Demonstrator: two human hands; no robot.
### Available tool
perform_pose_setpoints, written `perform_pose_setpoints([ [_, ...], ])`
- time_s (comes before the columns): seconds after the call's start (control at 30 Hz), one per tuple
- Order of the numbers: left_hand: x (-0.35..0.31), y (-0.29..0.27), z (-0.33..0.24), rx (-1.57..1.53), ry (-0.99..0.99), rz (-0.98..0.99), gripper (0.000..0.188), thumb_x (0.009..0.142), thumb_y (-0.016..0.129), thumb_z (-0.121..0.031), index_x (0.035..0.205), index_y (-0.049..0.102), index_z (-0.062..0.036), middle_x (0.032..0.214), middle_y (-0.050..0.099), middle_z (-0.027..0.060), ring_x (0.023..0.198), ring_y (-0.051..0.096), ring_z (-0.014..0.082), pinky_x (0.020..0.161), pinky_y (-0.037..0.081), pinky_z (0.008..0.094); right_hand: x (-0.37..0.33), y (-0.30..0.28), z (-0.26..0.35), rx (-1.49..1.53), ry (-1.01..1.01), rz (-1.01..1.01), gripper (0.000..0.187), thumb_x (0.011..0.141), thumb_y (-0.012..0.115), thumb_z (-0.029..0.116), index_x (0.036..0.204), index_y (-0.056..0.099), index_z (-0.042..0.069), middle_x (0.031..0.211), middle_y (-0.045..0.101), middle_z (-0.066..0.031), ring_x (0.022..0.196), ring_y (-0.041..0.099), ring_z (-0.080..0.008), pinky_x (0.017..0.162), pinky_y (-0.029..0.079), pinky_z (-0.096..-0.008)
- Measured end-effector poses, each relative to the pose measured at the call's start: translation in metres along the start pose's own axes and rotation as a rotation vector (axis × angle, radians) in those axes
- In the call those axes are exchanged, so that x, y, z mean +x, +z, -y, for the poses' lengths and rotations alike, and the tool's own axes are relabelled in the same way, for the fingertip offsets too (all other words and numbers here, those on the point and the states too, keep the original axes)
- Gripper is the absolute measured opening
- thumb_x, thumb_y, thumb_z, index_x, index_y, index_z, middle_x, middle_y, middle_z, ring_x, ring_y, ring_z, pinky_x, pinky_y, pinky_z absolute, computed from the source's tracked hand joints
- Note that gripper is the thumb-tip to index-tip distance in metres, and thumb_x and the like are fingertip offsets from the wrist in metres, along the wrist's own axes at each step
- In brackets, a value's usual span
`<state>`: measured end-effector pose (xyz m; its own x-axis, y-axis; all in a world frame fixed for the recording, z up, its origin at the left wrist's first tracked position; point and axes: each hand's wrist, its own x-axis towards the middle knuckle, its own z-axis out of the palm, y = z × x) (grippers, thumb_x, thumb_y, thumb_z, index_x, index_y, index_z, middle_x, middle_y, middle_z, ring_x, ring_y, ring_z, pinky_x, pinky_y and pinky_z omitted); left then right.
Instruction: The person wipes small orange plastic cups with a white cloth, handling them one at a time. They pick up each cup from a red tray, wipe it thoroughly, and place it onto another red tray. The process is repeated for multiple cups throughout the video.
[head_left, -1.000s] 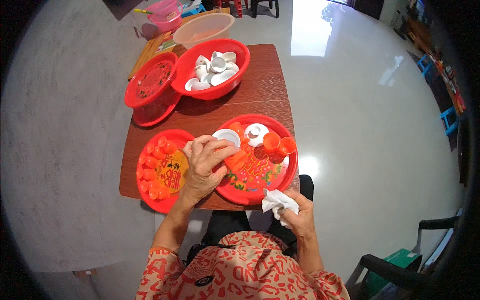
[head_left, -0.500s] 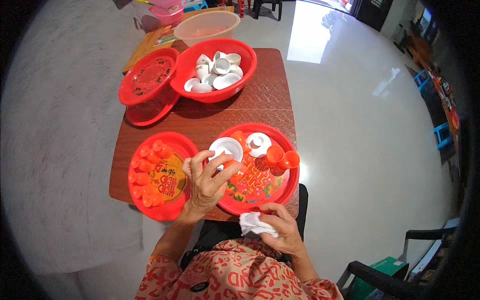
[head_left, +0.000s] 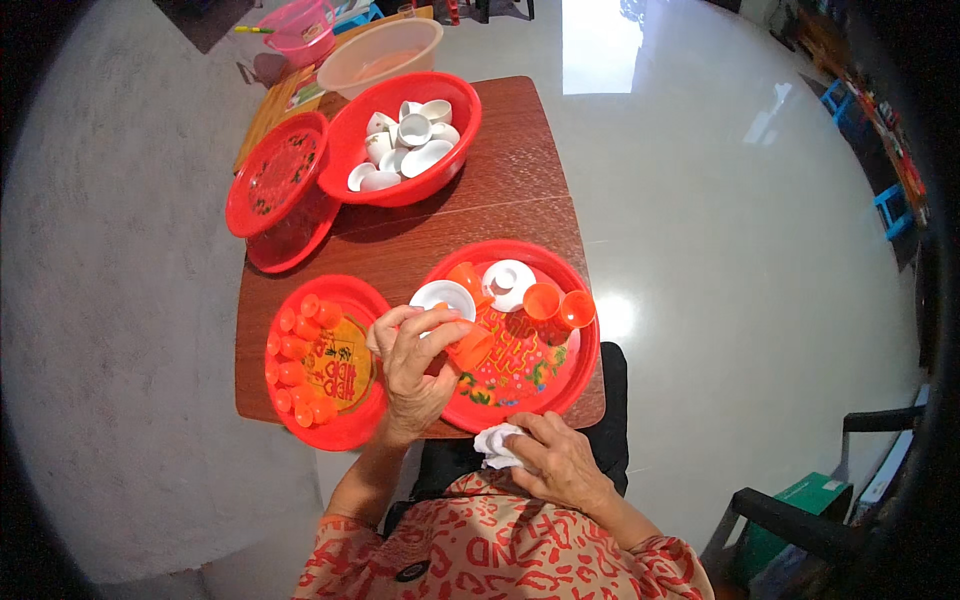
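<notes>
My left hand is closed around an orange plastic cup, tilted with its mouth to the right, over the near left of a round red tray. On this tray are a white bowl, a white lid with a knob and more orange cups. In front of the tray's near edge, my right hand grips a crumpled white cloth. To the left, a second red tray carries several small orange cups along its left side.
A large red basin of white cups and bowls stands at the back of the brown table. Two red trays or basins lean beside it. Behind are a pale plastic basin and a pink basket. A black-armed chair stands at lower right.
My left hand has turned, and more of the orange cup in it shows beside the fingers. My right hand stays low with the cloth. The whole view has shifted slightly.
</notes>
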<state>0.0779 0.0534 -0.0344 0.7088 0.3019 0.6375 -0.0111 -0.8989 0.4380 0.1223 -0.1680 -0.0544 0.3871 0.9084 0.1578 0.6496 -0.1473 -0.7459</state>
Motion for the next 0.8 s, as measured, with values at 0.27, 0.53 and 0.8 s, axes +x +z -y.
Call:
perform_pose_setpoints([
  [0.27,0.0,0.01,-0.006,-0.165,-0.131,0.109,0.043,0.061,0.08,-0.01,0.101,0.065,-0.0163,0.104,0.065,-0.0035,0.101,0.051,0.0217,0.092,0.032,0.0378,0.0,0.0,-0.01,0.021,-0.037,0.015,0.036,0.068,0.07,0.016,0.101,0.06,0.005,0.111,0.055,-0.0131,0.088,0.056,-0.0298,0.071,0.05,-0.0394],
  [0.53,-0.003,0.004,-0.01,-0.066,-0.089,0.14,0.046,0.06,0.075,-0.008,0.103,0.064,-0.0181,0.105,0.061,-0.0032,0.1,0.05,0.0221,0.091,0.029,0.0385,-0.003,-0.01,-0.018,0.292,0.017,-0.143,0.035,0.071,0.066,0.01,0.105,0.059,0.002,0.103,0.059,-0.0144,0.087,0.058,-0.0301,0.073,0.048,-0.0398],
  [0.8,-0.006,-0.001,-0.022,0.257,0.182,0.192,0.046,0.061,0.07,-0.008,0.104,0.065,-0.0213,0.108,0.057,-0.006,0.102,0.045,0.0198,0.087,0.025,0.0404,-0.012,-0.022,-0.015,0.685,0.378,-0.417,0.04,0.071,0.065,0.004,0.11,0.058,-0.001,0.099,0.063,-0.0132,0.089,0.063,-0.0211,0.078,0.049,-0.0311],
])
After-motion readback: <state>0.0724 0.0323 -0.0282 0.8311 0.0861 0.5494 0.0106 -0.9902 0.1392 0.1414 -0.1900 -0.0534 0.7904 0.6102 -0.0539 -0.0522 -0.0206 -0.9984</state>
